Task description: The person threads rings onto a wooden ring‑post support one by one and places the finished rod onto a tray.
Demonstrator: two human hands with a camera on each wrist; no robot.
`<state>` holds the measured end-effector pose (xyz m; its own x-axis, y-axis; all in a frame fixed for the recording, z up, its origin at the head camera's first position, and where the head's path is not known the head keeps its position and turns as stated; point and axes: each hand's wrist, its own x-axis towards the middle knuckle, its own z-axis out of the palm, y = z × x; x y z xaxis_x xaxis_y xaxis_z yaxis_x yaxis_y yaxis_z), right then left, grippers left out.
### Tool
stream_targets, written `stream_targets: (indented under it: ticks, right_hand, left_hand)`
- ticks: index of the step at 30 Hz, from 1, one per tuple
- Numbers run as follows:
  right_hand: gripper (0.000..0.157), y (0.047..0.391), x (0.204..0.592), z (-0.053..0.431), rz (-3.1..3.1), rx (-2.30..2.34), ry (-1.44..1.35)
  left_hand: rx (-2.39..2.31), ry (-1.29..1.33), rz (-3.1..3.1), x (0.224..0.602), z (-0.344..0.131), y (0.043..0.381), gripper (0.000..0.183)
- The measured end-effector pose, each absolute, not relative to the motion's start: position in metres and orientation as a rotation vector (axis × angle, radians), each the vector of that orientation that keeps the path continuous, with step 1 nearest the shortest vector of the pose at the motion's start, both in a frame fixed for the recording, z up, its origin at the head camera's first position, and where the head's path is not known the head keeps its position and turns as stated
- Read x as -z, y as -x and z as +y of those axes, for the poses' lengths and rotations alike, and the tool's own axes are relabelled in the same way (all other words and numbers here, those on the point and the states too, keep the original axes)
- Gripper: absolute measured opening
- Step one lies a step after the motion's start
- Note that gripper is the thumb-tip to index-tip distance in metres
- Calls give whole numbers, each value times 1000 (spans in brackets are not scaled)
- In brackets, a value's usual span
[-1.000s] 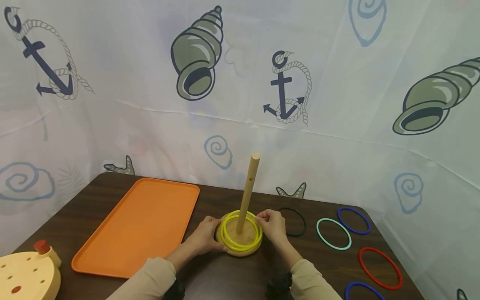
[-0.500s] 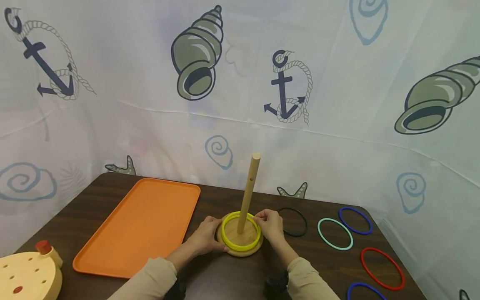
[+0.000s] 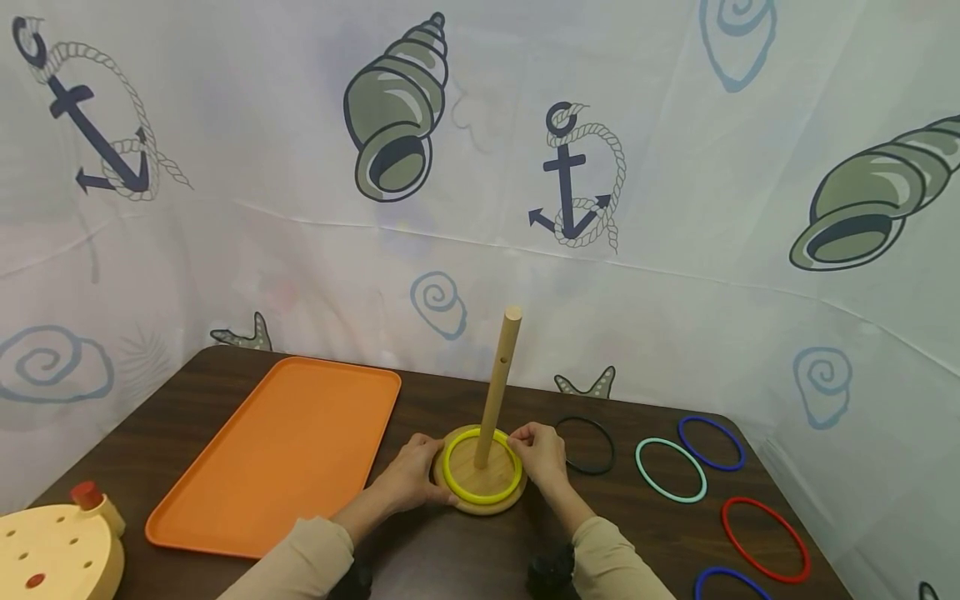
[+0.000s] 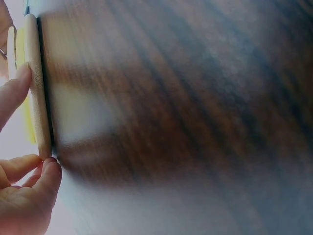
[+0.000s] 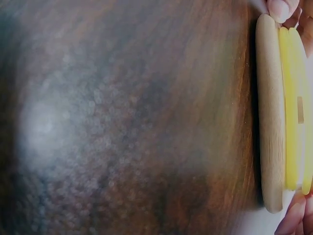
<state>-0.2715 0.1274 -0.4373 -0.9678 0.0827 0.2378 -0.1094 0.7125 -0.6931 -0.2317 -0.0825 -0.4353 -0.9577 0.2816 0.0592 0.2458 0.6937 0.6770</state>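
A wooden peg (image 3: 498, 387) stands upright on a round wooden base (image 3: 467, 506) in the middle of the table. Yellow rings (image 3: 449, 481) lie around the peg's foot; from above they overlap as one circle. In the right wrist view, one yellow ring (image 5: 290, 112) lies flat along the base and another sits over it, with a slim gap between them. My left hand (image 3: 408, 472) grips the base's left edge, its fingertips (image 4: 49, 171) at the rim and thumb along the side. My right hand (image 3: 543, 452) pinches the rings' right side between thumb and fingers.
An orange tray (image 3: 277, 458) lies on the left, beside a pale wooden board (image 3: 60, 550) with holes and a red peg. To the right are loose rings: black (image 3: 612, 454), mint (image 3: 702, 483), red (image 3: 806, 558) and two blue. A printed curtain hangs behind.
The upper yellow ring, offset from the lower one before, has shifted into line with it. My right hand has moved slightly left; my left hand stays on the base.
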Motion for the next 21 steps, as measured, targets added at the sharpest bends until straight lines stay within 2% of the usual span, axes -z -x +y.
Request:
stream_targets:
  ticks: [21]
  right_hand:
    - [8,270,439,125,-2692,-1082,-30]
  left_hand:
    - [-1128,-421,2841,436,-82,233,83]
